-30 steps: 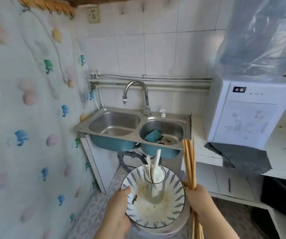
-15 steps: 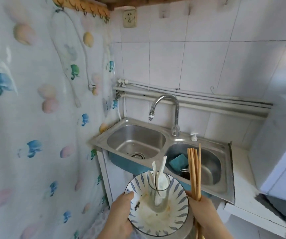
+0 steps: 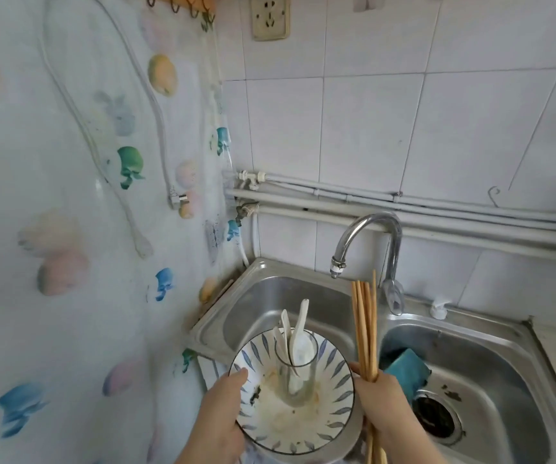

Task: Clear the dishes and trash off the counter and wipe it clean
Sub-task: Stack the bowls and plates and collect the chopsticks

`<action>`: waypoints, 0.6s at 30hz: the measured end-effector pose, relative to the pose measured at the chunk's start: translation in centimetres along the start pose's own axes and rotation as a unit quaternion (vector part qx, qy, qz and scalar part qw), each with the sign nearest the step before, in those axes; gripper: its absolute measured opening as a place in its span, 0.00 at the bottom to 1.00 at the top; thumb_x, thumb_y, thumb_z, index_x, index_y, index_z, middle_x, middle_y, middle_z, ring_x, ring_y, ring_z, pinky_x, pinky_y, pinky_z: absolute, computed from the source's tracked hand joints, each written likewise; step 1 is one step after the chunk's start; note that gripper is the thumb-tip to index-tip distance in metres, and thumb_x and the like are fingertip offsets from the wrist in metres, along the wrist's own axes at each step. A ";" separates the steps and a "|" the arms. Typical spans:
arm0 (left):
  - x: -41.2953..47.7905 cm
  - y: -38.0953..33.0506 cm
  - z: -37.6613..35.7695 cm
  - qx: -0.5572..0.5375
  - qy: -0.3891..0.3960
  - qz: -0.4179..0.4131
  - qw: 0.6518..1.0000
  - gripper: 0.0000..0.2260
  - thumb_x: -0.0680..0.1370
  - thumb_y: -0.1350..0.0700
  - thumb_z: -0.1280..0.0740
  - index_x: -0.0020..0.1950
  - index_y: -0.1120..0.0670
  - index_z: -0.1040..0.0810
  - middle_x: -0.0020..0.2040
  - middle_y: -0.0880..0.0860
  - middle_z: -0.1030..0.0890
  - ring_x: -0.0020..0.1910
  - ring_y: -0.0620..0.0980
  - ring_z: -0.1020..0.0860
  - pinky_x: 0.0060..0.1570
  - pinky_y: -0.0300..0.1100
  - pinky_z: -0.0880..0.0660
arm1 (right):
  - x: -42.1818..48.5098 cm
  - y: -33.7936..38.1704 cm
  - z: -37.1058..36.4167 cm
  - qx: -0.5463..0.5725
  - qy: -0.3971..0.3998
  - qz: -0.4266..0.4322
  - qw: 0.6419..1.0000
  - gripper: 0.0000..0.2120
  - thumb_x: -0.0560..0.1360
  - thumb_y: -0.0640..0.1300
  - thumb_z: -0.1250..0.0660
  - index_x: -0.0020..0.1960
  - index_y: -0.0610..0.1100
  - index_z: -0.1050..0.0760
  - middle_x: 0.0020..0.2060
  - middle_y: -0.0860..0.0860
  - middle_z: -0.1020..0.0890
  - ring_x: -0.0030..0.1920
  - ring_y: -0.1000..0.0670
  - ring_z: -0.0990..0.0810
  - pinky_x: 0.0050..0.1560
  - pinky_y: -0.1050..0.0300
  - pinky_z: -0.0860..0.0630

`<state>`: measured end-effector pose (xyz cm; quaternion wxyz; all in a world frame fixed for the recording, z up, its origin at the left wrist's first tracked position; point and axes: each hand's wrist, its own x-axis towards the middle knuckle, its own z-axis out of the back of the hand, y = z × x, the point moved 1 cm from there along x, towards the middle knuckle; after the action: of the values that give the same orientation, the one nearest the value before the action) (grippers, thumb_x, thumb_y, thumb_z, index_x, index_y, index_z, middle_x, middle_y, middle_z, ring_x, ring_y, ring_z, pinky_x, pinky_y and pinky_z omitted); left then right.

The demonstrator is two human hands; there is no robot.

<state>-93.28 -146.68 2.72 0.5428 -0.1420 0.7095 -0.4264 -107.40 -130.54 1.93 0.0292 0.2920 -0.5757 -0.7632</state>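
A dirty white plate with blue leaf marks [image 3: 333,416] hovers at the front edge of the left sink basin [image 3: 286,306]. On it stands a clear glass [image 3: 295,376] holding white spoons [image 3: 298,329]. My left hand [image 3: 223,420] grips the plate's left rim, thumb on top. My right hand [image 3: 385,406] holds the plate's right side and grips a bundle of wooden chopsticks [image 3: 365,326] that points upward. A second dish shows under the plate at its lower edge.
A double steel sink sits below a curved faucet [image 3: 367,242]. The right basin [image 3: 491,370] holds a blue sponge [image 3: 407,373] beside its drain. A fruit-print plastic curtain [image 3: 69,262] hangs close on the left. Pipes run along the tiled wall.
The view has closed in on the sink and swung left; the water dispenser is out of sight. The plate and chopsticks now sit at the left basin's edge, held as before.
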 end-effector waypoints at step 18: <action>16.1 -8.3 -2.9 -0.059 -0.040 0.015 0.997 0.04 0.80 0.60 0.39 0.49 0.60 0.27 0.45 0.59 0.24 0.41 0.57 0.25 0.51 0.54 0.27 | 18.4 6.3 -8.9 -0.066 0.071 0.004 0.995 0.14 0.72 0.55 0.33 0.45 0.44 0.18 0.38 0.44 0.15 0.39 0.47 0.18 0.42 0.53 0.22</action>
<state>-103.98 -160.97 -1.30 0.5680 -0.1799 0.7131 -0.3696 -120.20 -147.29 -1.50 0.0921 0.3404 -0.5216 -0.7769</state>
